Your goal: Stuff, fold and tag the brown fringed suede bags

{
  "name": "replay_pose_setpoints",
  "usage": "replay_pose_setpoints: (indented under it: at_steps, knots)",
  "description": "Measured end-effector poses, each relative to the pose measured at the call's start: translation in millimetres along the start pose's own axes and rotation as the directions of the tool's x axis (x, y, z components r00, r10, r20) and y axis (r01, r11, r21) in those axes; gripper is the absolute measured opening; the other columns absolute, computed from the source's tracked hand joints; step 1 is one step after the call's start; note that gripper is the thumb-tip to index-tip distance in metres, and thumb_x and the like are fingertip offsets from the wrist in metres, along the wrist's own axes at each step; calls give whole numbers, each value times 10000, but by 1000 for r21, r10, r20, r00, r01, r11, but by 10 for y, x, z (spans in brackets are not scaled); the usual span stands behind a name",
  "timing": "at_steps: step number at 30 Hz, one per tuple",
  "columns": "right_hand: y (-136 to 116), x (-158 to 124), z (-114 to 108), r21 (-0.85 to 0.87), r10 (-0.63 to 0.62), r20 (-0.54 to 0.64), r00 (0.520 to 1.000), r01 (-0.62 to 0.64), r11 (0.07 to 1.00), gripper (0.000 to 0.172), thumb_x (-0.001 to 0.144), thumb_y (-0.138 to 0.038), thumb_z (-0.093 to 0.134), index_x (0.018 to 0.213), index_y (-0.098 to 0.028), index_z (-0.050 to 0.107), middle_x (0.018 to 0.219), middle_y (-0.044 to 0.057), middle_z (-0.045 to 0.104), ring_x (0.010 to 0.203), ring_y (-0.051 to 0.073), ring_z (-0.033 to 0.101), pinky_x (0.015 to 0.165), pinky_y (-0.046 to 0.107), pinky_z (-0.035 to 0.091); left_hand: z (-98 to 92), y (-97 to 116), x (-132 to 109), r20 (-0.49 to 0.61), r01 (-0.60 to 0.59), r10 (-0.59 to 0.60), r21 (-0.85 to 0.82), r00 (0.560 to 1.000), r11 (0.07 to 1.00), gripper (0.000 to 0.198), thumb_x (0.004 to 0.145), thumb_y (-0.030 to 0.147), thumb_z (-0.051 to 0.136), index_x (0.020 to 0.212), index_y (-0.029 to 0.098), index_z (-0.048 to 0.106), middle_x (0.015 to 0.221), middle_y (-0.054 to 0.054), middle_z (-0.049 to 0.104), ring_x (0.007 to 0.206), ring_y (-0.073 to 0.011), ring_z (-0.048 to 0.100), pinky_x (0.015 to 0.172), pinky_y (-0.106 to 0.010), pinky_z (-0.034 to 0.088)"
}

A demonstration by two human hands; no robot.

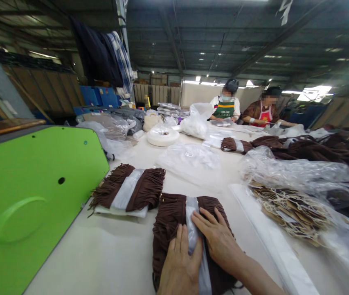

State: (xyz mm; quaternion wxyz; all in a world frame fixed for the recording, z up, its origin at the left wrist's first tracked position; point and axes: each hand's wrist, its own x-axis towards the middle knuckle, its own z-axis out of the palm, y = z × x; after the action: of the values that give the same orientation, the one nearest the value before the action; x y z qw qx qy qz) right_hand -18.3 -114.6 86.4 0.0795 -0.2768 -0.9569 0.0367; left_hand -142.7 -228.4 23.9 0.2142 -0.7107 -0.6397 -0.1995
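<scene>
A dark brown fringed bag point(169, 217) lies flat on the table right in front of me, with a translucent plastic strip point(192, 203) running down its middle. My left hand point(182, 260) rests on the lower part of the strip, fingers stretched out. On the strip's right side my right hand point(215, 235) presses flat, its fingers spread. Both palms hide part of the bag. Just to the left sits a second brown fringed bag point(143, 196) with a similar strip, on top of a white sheet. Neither hand touches that one.
A bright green machine panel point(39, 196) borders the left side. To the right are white sheets point(266, 229), a pile of tan tags with cords point(293, 209) and clear plastic bags point(297, 166). Farther back lie a white roll point(163, 136) and brown goods point(315, 147). Two people work across the table.
</scene>
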Motion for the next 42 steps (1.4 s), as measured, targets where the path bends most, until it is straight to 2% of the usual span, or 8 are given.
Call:
replay_pose_setpoints:
  at_steps: [8,12,16,19,25,32,36,42]
  knots:
    - [-172,-64,86,-12,79,-218,973,-84,996,427,840,-100,361,1218,-146,555,1265,118,570,1185,229,507,1004,493,375,-46,-41,26,-8,-20,20,-35,1000,999,544,727,155,504,1269,161,462,1227,-236,546,1122,-341,543,803,-379,510]
    - [-271,-35,134,3,78,-255,964,-80,997,354,899,-174,357,1175,-188,578,1220,96,606,1148,226,538,972,487,405,-295,-199,111,-43,-20,13,-162,999,987,444,766,133,450,1206,91,502,1179,-179,598,1082,-240,583,829,-292,518]
    - [-267,-2,194,-34,59,-323,945,-73,997,325,897,-191,394,1170,-189,570,1203,91,614,1122,231,553,966,483,395,-555,-530,460,-2,161,-167,-247,986,955,331,875,133,363,1165,148,522,1120,-110,631,1057,-195,583,884,-349,497]
    - [-241,5,240,-104,3,-353,936,-43,994,325,889,-180,407,1176,-186,559,1202,88,613,1131,231,540,987,473,347,-442,-748,811,196,241,-194,-252,961,937,320,872,99,373,1152,121,526,1241,-126,560,1203,-234,471,983,-426,409]
    - [-197,0,319,-262,-152,-349,925,59,963,366,857,-158,421,1208,-133,521,1233,118,588,1149,236,514,1021,435,251,67,-1022,1075,373,209,-82,-314,924,926,275,882,195,446,1130,125,541,1178,-108,610,1190,-267,483,991,-500,366]
    - [-172,-1,347,-228,-172,-373,912,89,970,399,841,-151,412,1230,-109,490,1228,135,583,1167,233,495,1034,420,247,-413,-1088,907,324,32,143,-480,935,877,249,835,191,514,1077,225,566,1228,7,577,1231,-149,420,1048,-304,270]
    - [-155,-29,365,-201,-166,-381,909,94,975,406,856,-170,403,1254,-121,466,1249,135,568,1184,236,484,1033,430,265,-478,-955,716,284,-272,448,-494,847,826,215,818,393,565,806,179,572,925,-8,649,939,-171,555,839,-332,361]
    - [-193,-40,341,-150,-124,-340,932,76,986,394,885,-181,401,1271,-128,460,1285,123,544,1213,221,462,1049,424,269,-598,-1157,671,409,-336,518,-439,751,833,316,721,459,675,637,197,520,678,29,570,676,-141,520,613,-297,302]
